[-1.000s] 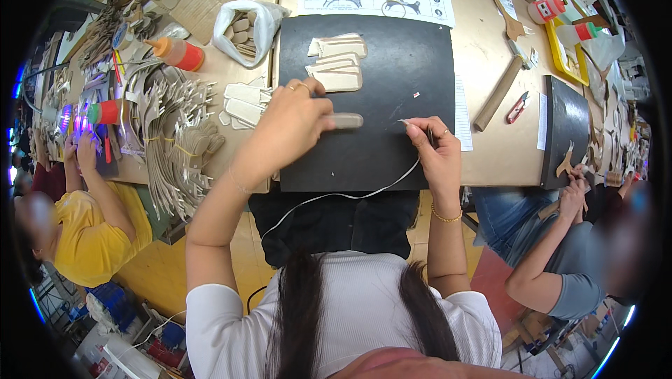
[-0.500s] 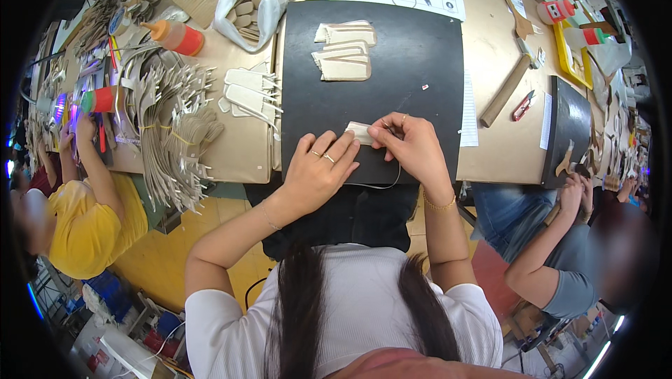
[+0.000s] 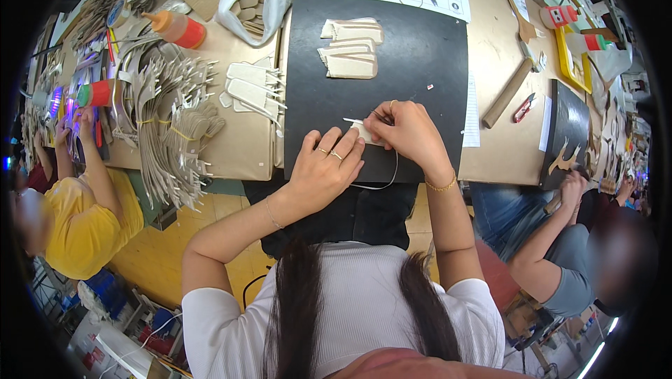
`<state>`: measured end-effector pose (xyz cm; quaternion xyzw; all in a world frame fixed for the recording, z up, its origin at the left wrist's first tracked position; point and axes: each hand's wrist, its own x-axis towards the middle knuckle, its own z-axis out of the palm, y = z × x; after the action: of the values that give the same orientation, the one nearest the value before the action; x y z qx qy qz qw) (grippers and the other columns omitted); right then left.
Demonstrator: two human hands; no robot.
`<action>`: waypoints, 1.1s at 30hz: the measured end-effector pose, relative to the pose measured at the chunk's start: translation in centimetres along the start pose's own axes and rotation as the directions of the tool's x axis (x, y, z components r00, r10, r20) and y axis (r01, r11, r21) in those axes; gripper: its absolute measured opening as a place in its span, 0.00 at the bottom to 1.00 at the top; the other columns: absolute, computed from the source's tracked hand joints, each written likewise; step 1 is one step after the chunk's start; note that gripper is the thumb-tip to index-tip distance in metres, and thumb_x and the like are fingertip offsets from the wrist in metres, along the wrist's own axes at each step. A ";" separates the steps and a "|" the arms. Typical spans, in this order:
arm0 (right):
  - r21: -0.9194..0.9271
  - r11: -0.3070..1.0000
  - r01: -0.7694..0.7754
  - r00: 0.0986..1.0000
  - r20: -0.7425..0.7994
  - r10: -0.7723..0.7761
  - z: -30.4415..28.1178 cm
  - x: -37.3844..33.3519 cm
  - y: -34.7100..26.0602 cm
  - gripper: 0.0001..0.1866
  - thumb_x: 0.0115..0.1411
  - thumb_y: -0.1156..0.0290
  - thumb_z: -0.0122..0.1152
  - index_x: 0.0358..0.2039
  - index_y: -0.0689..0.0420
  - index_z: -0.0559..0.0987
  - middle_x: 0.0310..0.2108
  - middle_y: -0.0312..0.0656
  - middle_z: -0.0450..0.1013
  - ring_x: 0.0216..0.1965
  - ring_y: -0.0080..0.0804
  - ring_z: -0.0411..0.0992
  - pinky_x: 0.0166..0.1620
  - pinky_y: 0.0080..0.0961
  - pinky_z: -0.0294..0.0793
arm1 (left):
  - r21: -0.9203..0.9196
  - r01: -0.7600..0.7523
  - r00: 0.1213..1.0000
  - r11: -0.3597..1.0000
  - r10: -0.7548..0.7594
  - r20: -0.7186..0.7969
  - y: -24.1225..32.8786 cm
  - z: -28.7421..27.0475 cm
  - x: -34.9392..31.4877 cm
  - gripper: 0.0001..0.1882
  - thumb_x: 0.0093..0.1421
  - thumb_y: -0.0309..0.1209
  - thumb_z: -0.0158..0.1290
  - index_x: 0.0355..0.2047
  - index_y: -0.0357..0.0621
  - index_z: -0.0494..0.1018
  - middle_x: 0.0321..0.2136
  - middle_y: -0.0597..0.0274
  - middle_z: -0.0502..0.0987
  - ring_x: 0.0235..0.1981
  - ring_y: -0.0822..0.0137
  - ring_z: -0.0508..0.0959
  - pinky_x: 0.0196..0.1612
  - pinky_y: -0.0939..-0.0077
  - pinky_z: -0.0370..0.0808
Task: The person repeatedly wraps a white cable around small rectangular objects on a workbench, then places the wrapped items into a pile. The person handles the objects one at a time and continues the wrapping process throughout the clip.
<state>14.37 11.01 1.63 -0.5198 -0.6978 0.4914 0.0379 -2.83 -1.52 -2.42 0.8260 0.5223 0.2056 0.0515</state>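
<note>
A small cream leather-like piece (image 3: 363,131) lies on the black mat (image 3: 420,50), mostly covered by my fingers. My left hand (image 3: 325,170), with rings on two fingers, presses its fingertips on the piece's left part. Thumb and forefinger of my right hand (image 3: 407,134) pinch at its right end. A thin pale strip (image 3: 381,185) loops from below the right hand back towards the left palm. One white narrow end sticks out past the piece's upper left. Farther up the mat lie two small stacks of similar cream pieces (image 3: 351,65).
Bundled strap-like pieces (image 3: 175,120) and white-edged flat parts (image 3: 248,88) are to the left, near a plastic bag (image 3: 259,11) and glue bottles (image 3: 175,29). On the right lie a hammer (image 3: 509,90) and red snips (image 3: 523,108). Co-workers sit on both sides.
My right hand has shifted slightly up and left over the piece, covering more of it. A narrow white end now shows at the upper left.
</note>
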 end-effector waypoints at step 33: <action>-0.130 0.992 -0.003 0.987 -0.158 -0.018 -1.2 -2.5 3.8 0.13 0.58 0.65 0.69 0.30 0.65 0.84 0.20 0.45 0.78 0.21 0.35 0.79 0.29 0.29 0.75 | -0.007 -0.099 0.978 0.995 0.098 0.184 0.0 -2.4 3.6 0.22 0.59 0.28 0.58 0.54 0.38 0.75 0.47 0.46 0.74 0.52 0.50 0.74 0.62 0.53 0.69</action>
<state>18.80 9.78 0.63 -0.5561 -0.7249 0.4019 0.0615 -2.47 1.39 0.81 0.8664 0.4741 0.1300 0.0882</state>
